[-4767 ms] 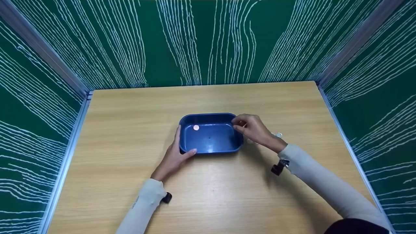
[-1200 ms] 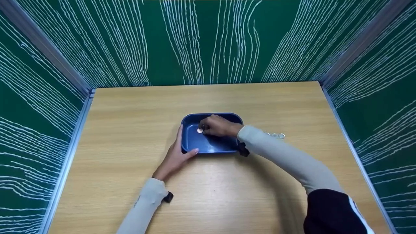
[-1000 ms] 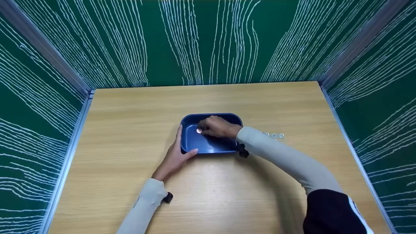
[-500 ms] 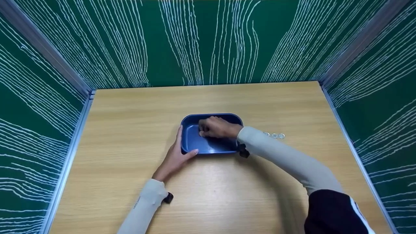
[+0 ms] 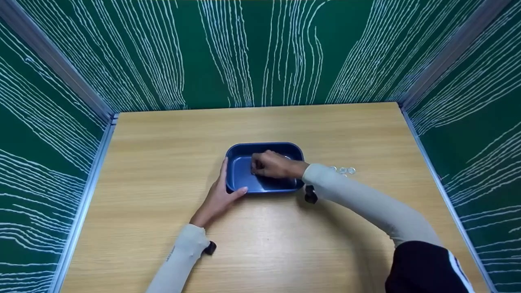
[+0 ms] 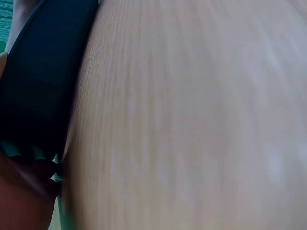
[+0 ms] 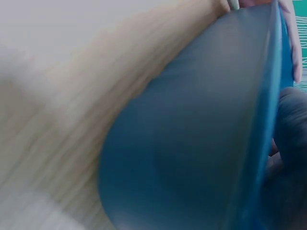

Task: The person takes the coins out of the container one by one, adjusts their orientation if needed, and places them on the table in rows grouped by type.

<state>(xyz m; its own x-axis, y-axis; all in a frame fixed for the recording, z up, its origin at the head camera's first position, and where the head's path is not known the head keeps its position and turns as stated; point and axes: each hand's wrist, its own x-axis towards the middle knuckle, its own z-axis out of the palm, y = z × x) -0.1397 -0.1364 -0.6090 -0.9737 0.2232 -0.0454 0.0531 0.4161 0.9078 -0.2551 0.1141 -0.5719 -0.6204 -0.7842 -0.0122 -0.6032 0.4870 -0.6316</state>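
A blue plastic tub point(image 5: 240, 179) stands on the wooden table. At its left front corner, my left hand point(image 5: 217, 199) holds it, fingers along the outer left wall and thumb over the front rim. My right hand point(image 5: 274, 165) is inside the tub with fingers curled and thumb against them, pinching a coin that the fingers hide. The right wrist view shows mostly the tub's outer wall point(image 7: 192, 120), with the right hand largely behind the rim. In the left wrist view the tub wall point(image 6: 43, 72) fills the left edge.
Several small, clear or silvery round discs point(image 5: 343, 170) lie on the table right of the tub, partly behind the right forearm. The wooden table point(image 5: 171, 142) is bounded by green walls point(image 5: 260, 49) with white wavy lines.
My right hand went from the tub's right rim to the copper-coloured coin inside, which then vanished under the fingers. Since then the hand has shifted slightly right and nearer. The left hand stayed put.
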